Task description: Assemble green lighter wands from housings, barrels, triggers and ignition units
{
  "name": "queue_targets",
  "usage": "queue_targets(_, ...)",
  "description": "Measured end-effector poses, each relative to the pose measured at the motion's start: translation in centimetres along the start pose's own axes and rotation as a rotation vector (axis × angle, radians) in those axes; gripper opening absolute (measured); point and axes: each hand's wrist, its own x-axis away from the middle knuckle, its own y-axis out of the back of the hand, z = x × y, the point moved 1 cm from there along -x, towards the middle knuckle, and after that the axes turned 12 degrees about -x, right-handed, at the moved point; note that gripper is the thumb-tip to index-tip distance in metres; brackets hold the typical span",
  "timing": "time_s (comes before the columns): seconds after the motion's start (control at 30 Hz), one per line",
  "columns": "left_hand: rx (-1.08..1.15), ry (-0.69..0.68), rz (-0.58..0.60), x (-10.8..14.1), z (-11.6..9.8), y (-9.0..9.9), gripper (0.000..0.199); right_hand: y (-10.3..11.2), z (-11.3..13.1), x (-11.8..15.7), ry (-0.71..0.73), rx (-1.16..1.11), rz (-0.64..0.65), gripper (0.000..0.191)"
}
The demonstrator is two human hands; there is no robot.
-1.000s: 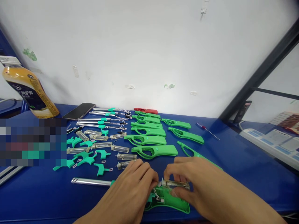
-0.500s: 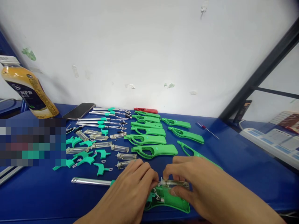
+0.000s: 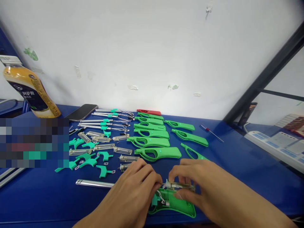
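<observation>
My right hand (image 3: 190, 177) pinches a clear lighter fuel tank (image 3: 181, 186) between thumb and fingers, its nozzle end pointing left. My left hand (image 3: 142, 183) is closed, fingertips pressed together right at that nozzle; what they grip is hidden. Below both hands lies an open green lighter shell half (image 3: 182, 207), its hollow side up, with white wires (image 3: 161, 197) and a teal trigger (image 3: 155, 200) in it. A silver lighter tube (image 3: 95, 183) sticks out to the left from beneath my left hand.
Several green shell halves (image 3: 159, 153) and a red one (image 3: 149, 112) lie behind my hands. To the left are teal triggers (image 3: 89, 161), fuel tanks (image 3: 122, 150), wired tubes (image 3: 95, 122), a phone (image 3: 83, 112) and a drink bottle (image 3: 30, 88). A screwdriver (image 3: 211, 132) rests right.
Both hands stay together over the shell with the tank still in my right fingers. The tank and the silver tube sit slightly farther right; the whole view has shifted a little.
</observation>
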Motion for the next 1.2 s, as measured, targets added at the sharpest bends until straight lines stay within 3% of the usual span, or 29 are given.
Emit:
queue_targets(0.27,-0.017,-0.01,-0.039,0.6,0.0,-1.0,0.027,-0.4,0.1,0.0,0.105,0.036,-0.034,0.013)
queue_targets(0.6,0.0,0.023,-0.042,1.0,0.0,-0.9,0.028,-0.4,0.0,0.0,0.196,0.05,-0.099,0.02)
queue_targets(0.73,0.014,0.007,-0.011,0.7,0.3,-1.0,0.026,-0.1,0.3,0.2,0.178,0.044,-0.101,0.017)
queue_targets(0.9,0.018,0.02,-0.076,0.6,0.7,-0.1,0.031,0.2,0.1,0.9,0.063,-0.001,-0.125,0.023)
queue_targets(1.07,-0.114,0.092,-0.09,2.1,0.7,1.0,0.027,-0.3,-0.9,1.7,0.132,0.02,-0.135,0.016)
queue_targets(1.2,-0.189,0.073,-0.059,3.7,0.7,0.7,0.033,-1.3,-1.6,2.5,0.206,0.056,-0.169,0.011)
